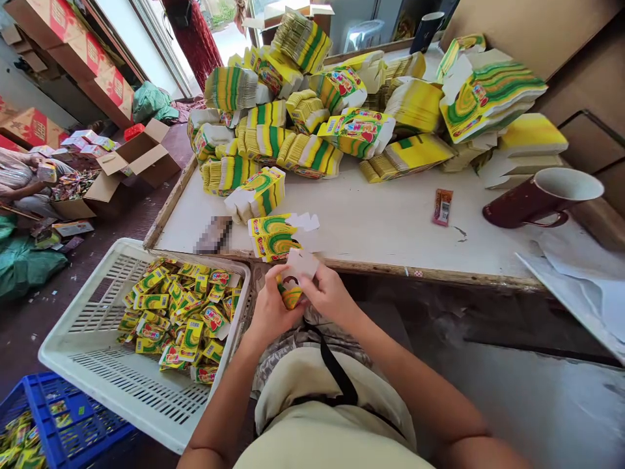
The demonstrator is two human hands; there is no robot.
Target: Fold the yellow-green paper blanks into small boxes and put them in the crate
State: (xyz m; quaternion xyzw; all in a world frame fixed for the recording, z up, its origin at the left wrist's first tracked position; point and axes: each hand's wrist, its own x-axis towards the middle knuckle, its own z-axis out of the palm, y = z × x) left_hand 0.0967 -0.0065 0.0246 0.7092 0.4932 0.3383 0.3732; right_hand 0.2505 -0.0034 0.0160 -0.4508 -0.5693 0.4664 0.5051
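Both my hands grip one small yellow-green carton [291, 294] just below the table's front edge. My left hand [270, 308] is closed round its lower side. My right hand [328, 294] pinches the white flap at its top. Right in front of them, a short stack of flat cartons [273, 236] lies on the white table [381, 221]. A white crate [97, 339] at my left holds several folded cartons [180, 312].
Large piles of flat yellow-green cartons [342, 98] cover the table's back. A dark red mug [537, 195] and a small orange sachet [443, 206] sit at right. A blue crate [58, 423] is lower left. Another person [19, 182] sits at far left beside open cardboard boxes [137, 156].
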